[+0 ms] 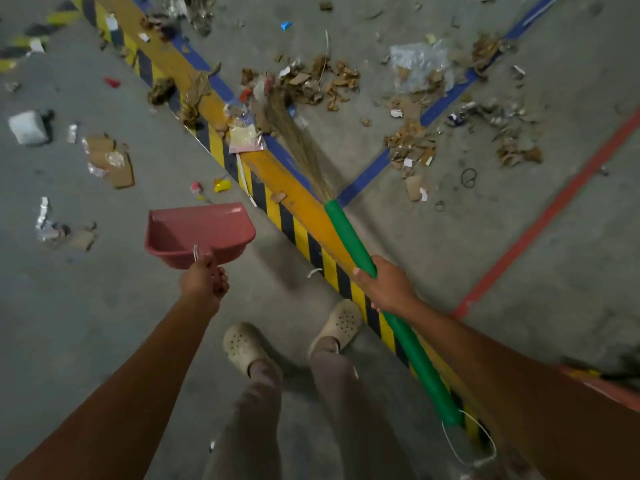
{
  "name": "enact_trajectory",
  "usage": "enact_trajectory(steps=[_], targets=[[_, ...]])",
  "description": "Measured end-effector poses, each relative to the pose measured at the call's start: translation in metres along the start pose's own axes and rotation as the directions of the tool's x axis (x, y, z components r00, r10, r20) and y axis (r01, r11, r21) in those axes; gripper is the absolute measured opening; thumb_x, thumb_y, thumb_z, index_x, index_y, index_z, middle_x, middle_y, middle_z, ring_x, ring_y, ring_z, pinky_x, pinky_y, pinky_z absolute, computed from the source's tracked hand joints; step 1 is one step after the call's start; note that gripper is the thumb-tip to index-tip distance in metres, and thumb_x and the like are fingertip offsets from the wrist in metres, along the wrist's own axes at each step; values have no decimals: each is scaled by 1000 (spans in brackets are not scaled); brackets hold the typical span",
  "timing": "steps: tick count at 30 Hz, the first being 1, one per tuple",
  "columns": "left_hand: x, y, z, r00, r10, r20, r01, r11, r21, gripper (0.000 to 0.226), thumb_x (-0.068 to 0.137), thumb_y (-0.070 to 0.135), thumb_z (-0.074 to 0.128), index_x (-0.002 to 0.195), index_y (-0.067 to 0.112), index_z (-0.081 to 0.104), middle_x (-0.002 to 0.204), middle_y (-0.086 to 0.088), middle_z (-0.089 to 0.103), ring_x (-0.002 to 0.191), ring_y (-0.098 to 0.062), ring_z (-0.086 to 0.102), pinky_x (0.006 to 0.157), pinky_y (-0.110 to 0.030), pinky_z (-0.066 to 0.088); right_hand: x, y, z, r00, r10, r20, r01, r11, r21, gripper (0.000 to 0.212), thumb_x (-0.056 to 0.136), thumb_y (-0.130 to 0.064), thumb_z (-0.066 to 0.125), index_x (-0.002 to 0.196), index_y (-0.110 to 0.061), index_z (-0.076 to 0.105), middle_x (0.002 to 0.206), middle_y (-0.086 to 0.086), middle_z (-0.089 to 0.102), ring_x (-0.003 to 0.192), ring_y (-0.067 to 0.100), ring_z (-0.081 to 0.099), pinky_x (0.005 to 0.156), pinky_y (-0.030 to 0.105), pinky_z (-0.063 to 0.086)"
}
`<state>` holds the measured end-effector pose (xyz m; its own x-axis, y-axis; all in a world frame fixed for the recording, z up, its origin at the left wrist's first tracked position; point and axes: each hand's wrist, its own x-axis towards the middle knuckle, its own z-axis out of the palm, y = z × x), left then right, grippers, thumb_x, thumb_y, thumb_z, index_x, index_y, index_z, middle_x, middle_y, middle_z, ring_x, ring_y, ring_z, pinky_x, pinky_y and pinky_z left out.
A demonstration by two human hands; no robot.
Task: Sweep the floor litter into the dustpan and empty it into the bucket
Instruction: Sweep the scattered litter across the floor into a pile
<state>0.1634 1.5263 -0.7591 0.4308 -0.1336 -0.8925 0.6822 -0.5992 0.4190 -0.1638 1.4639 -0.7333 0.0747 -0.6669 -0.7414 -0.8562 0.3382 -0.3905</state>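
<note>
Two hands, left (pixel 204 280) gripping dustpan (pixel 199 233), right (pixel 384 287) gripping broom (pixel 349 237)

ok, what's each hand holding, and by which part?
Left hand grips the pink dustpan by its handle; right hand grips the broom midway along its green handle.

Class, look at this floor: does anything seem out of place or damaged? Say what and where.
Torn cardboard scraps lie strewn by the broom bristles, and a crumpled plastic sheet lies at the blue floor line: loose litter.
</note>
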Motion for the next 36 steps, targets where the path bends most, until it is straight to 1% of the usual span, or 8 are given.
enact_trajectory(steps=[2, 9, 15, 22, 26, 29, 32, 36], targets=[[-8, -25, -2, 1000, -26, -5, 26, 999, -31, 20, 101, 19, 47, 84, 8, 51, 66, -8, 46, 41, -11, 43, 37, -16, 34, -6, 14, -5, 1000, -17, -8, 17, 999, -29, 43, 90, -63, 49, 101, -22, 57, 76, 10, 68, 63, 32, 68, 65, 44, 59], [-48, -92, -24, 999, -40, 10, 41, 990, -132, 16, 100, 21, 50, 93, 7, 52, 67, -8, 47, 44, -14, 43, 37, -18, 34, -40, 36, 0, 993, -98, 68, 108, 979, -176, 29, 101, -45, 52, 111, -18, 56, 73, 1, 65, 45, 17, 63, 51, 29, 52], [-99, -166, -57, 999, -3, -40, -6, 974, -227, 18, 98, 23, 57, 88, 8, 55, 64, -8, 49, 45, -14, 44, 38, -18, 33, -59, 68, 5, 971, -214, 108, 240, 889, -390, 38, 98, -51, 49, 115, -18, 56, 87, 12, 72, 72, 34, 70, 72, 45, 59], [-143, -256, -89, 995, -41, -95, 3, 930, -367, 18, 98, 26, 55, 88, 11, 54, 61, -7, 45, 37, -11, 40, 37, -16, 29, -97, 116, -5, 927, -278, 252, 367, 814, -450, 33, 98, -47, 51, 110, -17, 56, 85, 14, 69, 72, 38, 69, 69, 49, 59], [-150, -300, -89, 989, -53, -137, -9, 910, -414, 24, 97, 29, 59, 80, 12, 53, 56, -5, 45, 39, -12, 37, 36, -17, 27, -112, 151, -14, 887, -287, 363, 437, 779, -450, 39, 101, -40, 51, 131, -16, 52, 80, 8, 62, 68, 27, 60, 70, 42, 57], [-148, -335, -75, 986, -80, -144, 2, 881, -473, 28, 99, 25, 55, 73, 17, 48, 43, 2, 40, 32, -8, 34, 35, -14, 23, -111, 183, -19, 850, -248, 464, 484, 716, -503, 34, 102, -37, 52, 127, -13, 55, 79, -3, 57, 75, 23, 61, 70, 34, 49], [-142, -366, -56, 983, -123, -139, 41, 873, -486, 27, 99, 27, 56, 74, 19, 49, 42, 3, 39, 31, -7, 33, 34, -14, 23, -87, 213, -24, 867, -122, 482, 420, 700, -578, 28, 101, -38, 54, 116, -14, 58, 83, 2, 62, 73, 23, 62, 71, 34, 50], [-129, -392, -27, 983, -141, -113, 72, 880, -470, 23, 99, 26, 55, 78, 18, 52, 49, 1, 38, 33, -7, 32, 34, -14, 22, -28, 240, -43, 937, -2, 350, 226, 769, -599, 29, 100, -40, 55, 107, -12, 63, 76, 4, 65, 67, 22, 63, 72, 33, 52]])
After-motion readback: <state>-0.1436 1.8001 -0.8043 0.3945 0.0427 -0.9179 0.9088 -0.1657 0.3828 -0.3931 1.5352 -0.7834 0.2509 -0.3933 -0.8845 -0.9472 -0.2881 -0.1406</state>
